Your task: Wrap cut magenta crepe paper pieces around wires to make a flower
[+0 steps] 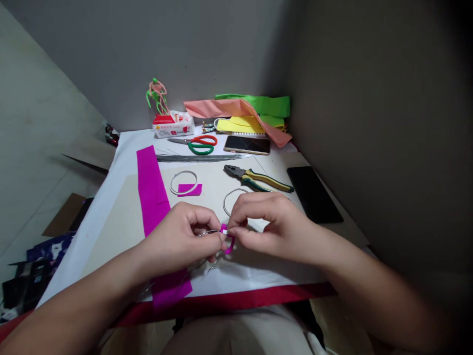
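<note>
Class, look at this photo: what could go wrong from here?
The pink paper pinched by the right hand could tear or slip off the wire held in the left hand. The wire's loose ends might also scratch a wrist or snag the long pink strip.

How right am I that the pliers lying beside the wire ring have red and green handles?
Not quite: the head view shows the pliers with yellow and dark green handles. The red and green handles belong to the scissors. The pliers do lie beside the wire ring.
</note>
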`<state>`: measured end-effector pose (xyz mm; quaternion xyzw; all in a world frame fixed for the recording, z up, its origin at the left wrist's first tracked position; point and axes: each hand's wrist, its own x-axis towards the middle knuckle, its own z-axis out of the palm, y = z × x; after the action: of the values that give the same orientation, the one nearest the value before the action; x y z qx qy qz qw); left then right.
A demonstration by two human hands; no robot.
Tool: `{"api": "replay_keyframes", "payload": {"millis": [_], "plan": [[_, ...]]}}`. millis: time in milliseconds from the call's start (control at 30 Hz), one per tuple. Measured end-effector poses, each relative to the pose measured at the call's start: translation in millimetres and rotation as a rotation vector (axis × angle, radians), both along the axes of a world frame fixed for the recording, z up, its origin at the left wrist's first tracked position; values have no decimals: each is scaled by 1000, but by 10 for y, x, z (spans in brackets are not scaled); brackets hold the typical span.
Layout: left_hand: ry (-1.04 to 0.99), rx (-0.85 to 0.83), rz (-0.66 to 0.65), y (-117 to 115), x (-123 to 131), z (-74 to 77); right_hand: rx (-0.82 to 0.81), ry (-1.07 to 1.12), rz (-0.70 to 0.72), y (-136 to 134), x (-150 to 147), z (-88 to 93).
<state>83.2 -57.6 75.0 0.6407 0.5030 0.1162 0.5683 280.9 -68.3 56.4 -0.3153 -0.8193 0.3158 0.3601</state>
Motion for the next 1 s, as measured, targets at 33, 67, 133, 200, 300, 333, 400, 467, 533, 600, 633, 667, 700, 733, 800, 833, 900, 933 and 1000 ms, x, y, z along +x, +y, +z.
{"api": "replay_keyframes", "payload": {"millis": [33, 67, 133, 200, 300, 333, 400, 467, 533, 600, 633, 667, 700, 733, 800, 833, 900, 933, 1000], "plan": [[-4, 0, -6, -4, -2, 4, 6, -3, 4, 1, 2, 0], [-4, 1, -8, -8, -3, 6, 17, -9, 6, 1, 4, -1], [5, 6, -5, -10, -5, 5, 49, -32, 5, -2, 6, -4], [21, 7, 1, -6, -7, -7, 86, -67, -3, -11, 5, -8], [36, 3, 9, 7, -5, -31, 133, -118, -16, -32, 2, -11], [37, 8, 13, 10, -3, -37, 147, -128, -20, -39, 2, -10], [39, 7, 15, 11, 1, -43, 159, -137, -22, -47, 3, -5], [27, -5, 14, 6, 3, -42, 140, -126, -13, -46, 8, -1], [15, -17, 12, -1, 0, -36, 98, -100, 1, -37, 9, -4], [5, -12, 15, -4, -3, -29, 60, -70, -4, -26, 0, -19], [1, -6, 21, -3, -3, -25, 45, -56, -19, -21, -8, -29], [-2, 3, 30, -1, -1, -21, 35, -42, -38, -17, -19, -40], [-6, 11, 39, 3, 2, -16, 30, -26, -64, -14, -31, -49], [-10, 20, 48, 8, 6, -10, 31, -7, -95, -11, -42, -57], [-25, 37, 59, 15, 14, 1, 49, 42, -160, 0, -55, -67], [-34, 46, 62, 17, 16, 7, 60, 68, -201, 10, -55, -70], [-52, 61, 78, 15, 13, 14, 53, 102, -311, 37, -43, -78], [-64, 68, 91, 14, 6, 16, 26, 103, -373, 55, -33, -85], [-94, 81, 115, 12, -13, 14, -57, 88, -458, 91, -11, -108]]}}
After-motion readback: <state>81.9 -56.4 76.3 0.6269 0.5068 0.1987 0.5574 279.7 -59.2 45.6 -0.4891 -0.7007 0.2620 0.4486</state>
